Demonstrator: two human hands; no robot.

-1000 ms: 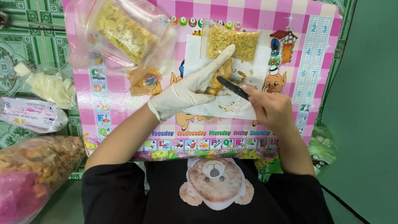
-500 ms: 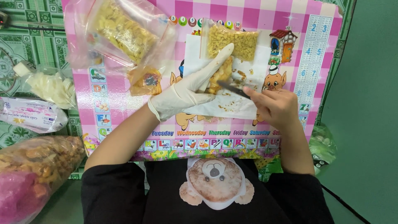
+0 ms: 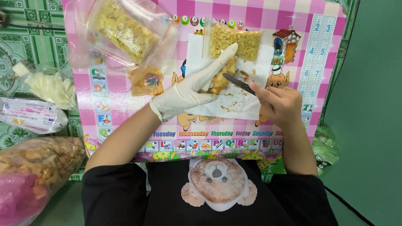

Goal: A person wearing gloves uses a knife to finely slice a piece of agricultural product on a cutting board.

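Pink checked, with cartoon animals and letter squares along its edges, the worktop carries a white paper sheet near its middle, and everything below is placed from that sheet. On the sheet's upper part lies a yellowish-brown piece of food, pinned flat by the gloved left hand, its fingers stretched out over it. The bare right hand, at the sheet's right edge, is closed around a small dark knife whose tip rests at the piece.

Crumbs scattered over the sheet suggest the cutting is well under way. A clear bag of small yellow bits at the sheet's top edge looks partly filled, while a larger clear bag lies up and to the left of the sheet, so more work probably remains.

Against the earlier frame, the knife has drawn slightly away from the gloved fingers; the left hand has hardly shifted.
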